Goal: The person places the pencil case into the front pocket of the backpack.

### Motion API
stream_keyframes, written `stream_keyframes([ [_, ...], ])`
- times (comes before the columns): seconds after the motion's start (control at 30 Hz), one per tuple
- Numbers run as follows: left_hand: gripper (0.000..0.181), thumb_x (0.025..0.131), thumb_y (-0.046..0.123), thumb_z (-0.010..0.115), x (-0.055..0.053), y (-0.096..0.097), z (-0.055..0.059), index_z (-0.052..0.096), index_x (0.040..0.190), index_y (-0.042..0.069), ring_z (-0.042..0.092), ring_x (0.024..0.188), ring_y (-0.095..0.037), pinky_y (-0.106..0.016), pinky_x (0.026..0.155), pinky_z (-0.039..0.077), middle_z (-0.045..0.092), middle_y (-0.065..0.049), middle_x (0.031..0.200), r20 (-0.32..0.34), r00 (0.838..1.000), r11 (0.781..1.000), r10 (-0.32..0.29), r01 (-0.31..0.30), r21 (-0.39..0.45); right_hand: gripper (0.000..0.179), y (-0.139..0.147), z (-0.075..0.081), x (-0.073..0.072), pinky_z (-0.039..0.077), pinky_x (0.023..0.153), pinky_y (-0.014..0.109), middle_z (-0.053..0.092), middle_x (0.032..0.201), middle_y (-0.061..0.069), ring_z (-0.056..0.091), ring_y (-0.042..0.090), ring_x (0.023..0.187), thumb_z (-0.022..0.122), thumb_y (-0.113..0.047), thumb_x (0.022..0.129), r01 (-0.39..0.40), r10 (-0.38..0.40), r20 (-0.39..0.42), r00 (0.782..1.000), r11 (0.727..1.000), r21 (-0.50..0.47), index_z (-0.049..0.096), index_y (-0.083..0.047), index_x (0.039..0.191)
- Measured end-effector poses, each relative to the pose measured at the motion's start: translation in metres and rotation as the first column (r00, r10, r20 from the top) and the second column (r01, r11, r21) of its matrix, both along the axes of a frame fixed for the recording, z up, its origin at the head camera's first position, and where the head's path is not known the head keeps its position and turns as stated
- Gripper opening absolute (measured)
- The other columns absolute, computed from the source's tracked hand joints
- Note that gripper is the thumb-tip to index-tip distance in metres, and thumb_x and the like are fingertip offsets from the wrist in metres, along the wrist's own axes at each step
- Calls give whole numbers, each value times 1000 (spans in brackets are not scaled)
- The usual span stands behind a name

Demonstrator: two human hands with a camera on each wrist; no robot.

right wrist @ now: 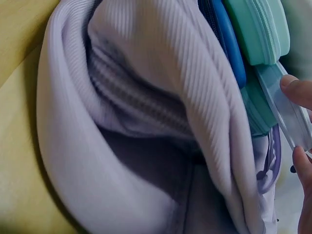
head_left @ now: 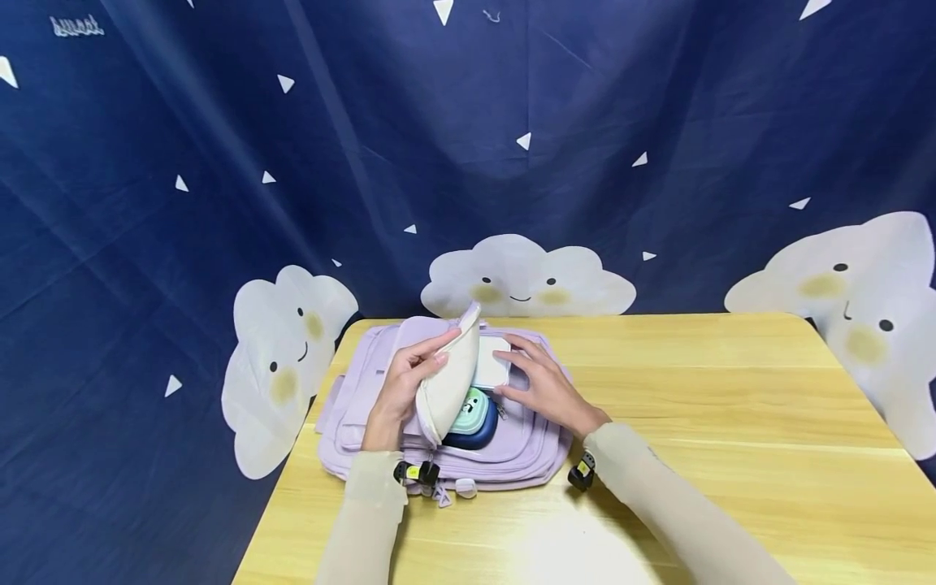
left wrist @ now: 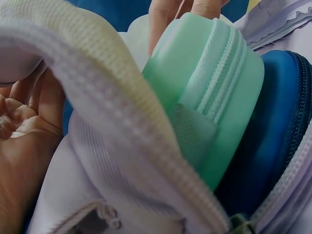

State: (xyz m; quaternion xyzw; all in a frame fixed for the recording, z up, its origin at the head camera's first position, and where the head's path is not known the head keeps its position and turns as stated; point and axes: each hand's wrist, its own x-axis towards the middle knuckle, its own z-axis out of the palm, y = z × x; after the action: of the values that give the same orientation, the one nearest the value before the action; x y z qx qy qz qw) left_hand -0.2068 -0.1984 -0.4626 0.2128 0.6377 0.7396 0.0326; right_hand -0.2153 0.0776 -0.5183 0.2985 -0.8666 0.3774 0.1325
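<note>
A lilac backpack [head_left: 358, 382] lies on the table, its front pocket pulled open. My left hand [head_left: 400, 386] grips the pocket's pale flap [head_left: 449, 382] between thumb and fingers and holds it up. My right hand [head_left: 544, 386] holds a flat, clear-and-white box [head_left: 491, 363] by its edges; the right wrist view shows digits on two sides of this box [right wrist: 285, 102]. Beside it, a mint-green zip case [left wrist: 195, 73] with a small cartoon on top sits in the pocket mouth. A dark blue zip case [left wrist: 263, 122] is next to the green one. Their lower parts are hidden.
The wooden table [head_left: 702, 422] extends to the right of the backpack. Zipper pulls and a small charm [head_left: 442, 496] hang at the bag's near edge. A dark blue curtain [head_left: 468, 146] with clouds and white triangles stands behind the table.
</note>
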Motion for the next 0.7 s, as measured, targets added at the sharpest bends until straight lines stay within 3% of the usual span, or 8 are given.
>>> stream_keyframes([
  [0.3,47,104,-3,56,2,2,-1,50,149,-17,67,122,-3,-19,93,59,74,12,139,34,999,1000,-7,6,24,66,-10,-1,-3,37,128,60,48,169,13,45,39,155,90,-33,91,-7,7,2,1000,1000,0,68,-10,148],
  [0.7,47,104,-3,55,1,2,-3,50,149,-17,67,122,-5,-20,93,60,73,10,141,36,999,999,-4,2,32,65,-21,-1,-7,38,127,61,51,167,15,48,41,153,90,-31,91,-12,12,4,1000,1000,-17,68,-7,147],
])
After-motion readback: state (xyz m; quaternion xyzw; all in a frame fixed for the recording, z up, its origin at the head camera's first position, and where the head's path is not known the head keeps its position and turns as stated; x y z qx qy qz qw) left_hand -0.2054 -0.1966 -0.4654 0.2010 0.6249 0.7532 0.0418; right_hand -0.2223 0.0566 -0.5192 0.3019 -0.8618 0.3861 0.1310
